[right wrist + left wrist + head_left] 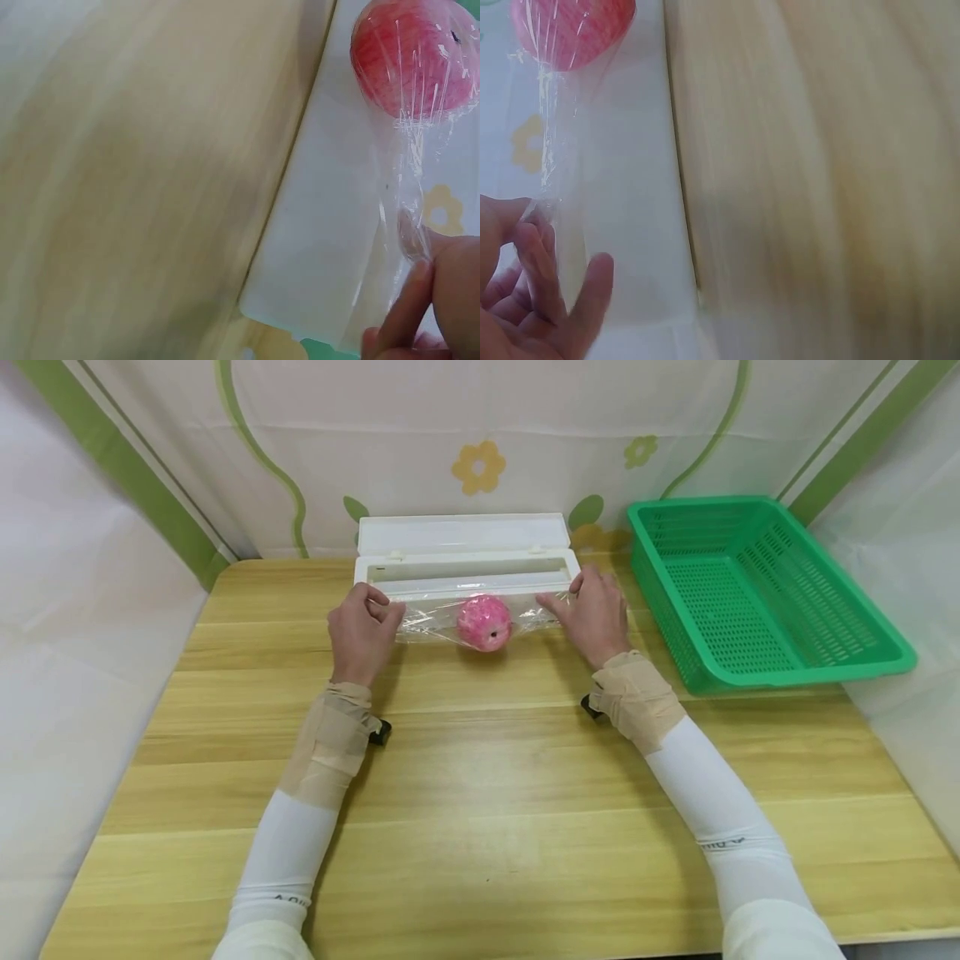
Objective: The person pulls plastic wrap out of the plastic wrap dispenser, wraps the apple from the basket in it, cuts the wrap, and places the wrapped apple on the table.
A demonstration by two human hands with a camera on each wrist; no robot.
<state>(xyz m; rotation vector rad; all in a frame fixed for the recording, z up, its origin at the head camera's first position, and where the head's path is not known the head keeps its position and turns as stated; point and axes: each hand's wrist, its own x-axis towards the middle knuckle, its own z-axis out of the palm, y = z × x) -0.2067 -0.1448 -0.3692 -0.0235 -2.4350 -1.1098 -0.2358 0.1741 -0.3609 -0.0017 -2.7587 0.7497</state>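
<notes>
The left hand (363, 633) and right hand (597, 617) pinch plastic wrap (429, 620), which clings to an apple (484, 623) between them; an open box (463, 533) lies just beyond, a basket (813, 677) rightward.

Basket (738, 610): one, green, rectangular, slotted walls and base, solid rim; at the right rear of the counter, its rim reaching across the line of the counter's right edge.

Counter (480, 843): light yellowish wood-grain top, banded lengthwise.

Back sheet (540, 402): white, printed, creased, upright behind the counter. Print comprises an orange flower (478, 467) with pale centre; a smaller green flower (641, 451) to its right; two green leaves (586, 512) low down; a second orange flower (592, 537), partly hidden; two curving green stems (297, 497).

Side sheets (82, 635): two, white, left and right.

Green bands (123, 477): two, slanting, one towards each rear corner.
</notes>
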